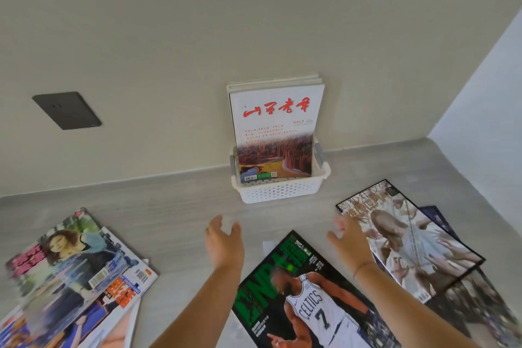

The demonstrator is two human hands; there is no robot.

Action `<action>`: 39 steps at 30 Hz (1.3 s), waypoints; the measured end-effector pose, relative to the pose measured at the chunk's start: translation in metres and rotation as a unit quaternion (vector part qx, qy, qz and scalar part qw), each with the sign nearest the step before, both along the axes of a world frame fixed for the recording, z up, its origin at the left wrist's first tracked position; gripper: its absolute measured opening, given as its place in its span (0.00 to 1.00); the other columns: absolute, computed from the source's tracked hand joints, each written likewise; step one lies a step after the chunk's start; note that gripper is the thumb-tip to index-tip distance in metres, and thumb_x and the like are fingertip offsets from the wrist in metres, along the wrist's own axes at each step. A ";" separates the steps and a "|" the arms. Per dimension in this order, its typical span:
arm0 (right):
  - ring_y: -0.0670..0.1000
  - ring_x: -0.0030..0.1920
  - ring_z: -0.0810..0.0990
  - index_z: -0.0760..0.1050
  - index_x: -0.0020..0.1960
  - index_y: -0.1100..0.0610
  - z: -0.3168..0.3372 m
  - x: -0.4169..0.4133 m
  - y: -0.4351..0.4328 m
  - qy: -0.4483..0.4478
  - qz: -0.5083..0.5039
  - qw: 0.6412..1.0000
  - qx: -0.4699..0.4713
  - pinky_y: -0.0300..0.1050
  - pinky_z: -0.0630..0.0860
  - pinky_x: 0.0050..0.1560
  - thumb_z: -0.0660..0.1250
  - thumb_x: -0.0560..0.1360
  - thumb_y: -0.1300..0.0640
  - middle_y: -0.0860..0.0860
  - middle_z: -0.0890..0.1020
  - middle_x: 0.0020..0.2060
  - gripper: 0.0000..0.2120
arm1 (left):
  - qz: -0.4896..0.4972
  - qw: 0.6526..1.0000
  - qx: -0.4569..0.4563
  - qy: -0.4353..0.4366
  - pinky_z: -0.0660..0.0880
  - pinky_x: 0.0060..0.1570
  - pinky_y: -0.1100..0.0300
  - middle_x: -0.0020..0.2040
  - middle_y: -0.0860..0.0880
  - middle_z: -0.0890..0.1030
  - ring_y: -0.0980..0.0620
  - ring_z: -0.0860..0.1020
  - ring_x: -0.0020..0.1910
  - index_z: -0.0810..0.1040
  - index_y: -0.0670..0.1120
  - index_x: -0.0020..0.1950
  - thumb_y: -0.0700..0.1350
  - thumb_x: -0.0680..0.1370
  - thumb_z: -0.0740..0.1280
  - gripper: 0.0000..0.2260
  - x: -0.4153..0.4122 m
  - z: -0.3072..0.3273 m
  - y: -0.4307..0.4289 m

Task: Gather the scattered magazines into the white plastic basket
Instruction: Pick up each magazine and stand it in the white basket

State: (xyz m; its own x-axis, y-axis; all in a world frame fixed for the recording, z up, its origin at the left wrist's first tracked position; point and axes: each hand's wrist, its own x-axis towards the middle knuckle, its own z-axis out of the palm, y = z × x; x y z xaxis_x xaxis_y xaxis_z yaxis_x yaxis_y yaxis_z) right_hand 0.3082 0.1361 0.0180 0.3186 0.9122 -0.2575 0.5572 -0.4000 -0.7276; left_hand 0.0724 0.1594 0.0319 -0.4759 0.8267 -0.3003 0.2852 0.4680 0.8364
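White basket (pixel 278 192) at the wall (pixel 169 37) holds some magazines (pixel 275 121) upright; more lie scattered on the desk (pixel 169 220). Your left hand (pixel 224 243) and right hand (pixel 350 237) hover, each grip apart, empty. Next, likely: lift the green magazine (pixel 305 291) by its edge.

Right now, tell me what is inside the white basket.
A magazine with a white cover and red title stands upright in the basket, facing out. More magazines stand behind it; only their top edges show, their covers are hidden.
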 end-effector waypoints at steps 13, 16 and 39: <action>0.54 0.53 0.79 0.75 0.58 0.57 -0.009 0.001 -0.075 -0.098 0.053 0.981 -0.161 0.50 0.76 0.55 0.64 0.72 0.52 0.55 0.79 0.53 0.16 | 0.140 0.950 -0.193 -0.202 0.73 0.36 0.56 0.53 0.34 0.79 0.42 0.77 0.41 0.73 0.34 0.62 0.36 0.75 0.65 0.16 -0.002 -0.026 -0.117; 0.60 0.52 0.80 0.77 0.54 0.66 -0.004 -0.001 -0.073 -0.082 0.053 0.982 -0.163 0.54 0.77 0.57 0.64 0.73 0.56 0.63 0.81 0.52 0.16 | 0.179 0.917 -0.205 -0.290 0.74 0.32 0.57 0.36 0.39 0.77 0.44 0.76 0.31 0.75 0.34 0.42 0.35 0.74 0.66 0.03 -0.001 -0.021 -0.120; 0.53 0.34 0.83 0.78 0.43 0.59 0.084 -0.035 -0.052 0.498 0.011 0.866 -0.038 0.47 0.80 0.39 0.63 0.76 0.62 0.56 0.84 0.34 0.06 | -0.214 0.933 0.002 -0.289 0.77 0.57 0.53 0.57 0.45 0.81 0.47 0.80 0.56 0.74 0.53 0.63 0.50 0.78 0.64 0.13 0.054 0.073 -0.086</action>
State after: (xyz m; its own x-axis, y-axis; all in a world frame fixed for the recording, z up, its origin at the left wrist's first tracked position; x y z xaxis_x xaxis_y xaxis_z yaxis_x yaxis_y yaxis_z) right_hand 0.2730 0.0844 0.1018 -0.1142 0.8835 -0.4543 -0.3245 -0.4654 -0.8235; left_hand 0.1266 0.0734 0.1045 0.1386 0.9054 -0.4014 -0.0532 0.4115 0.9098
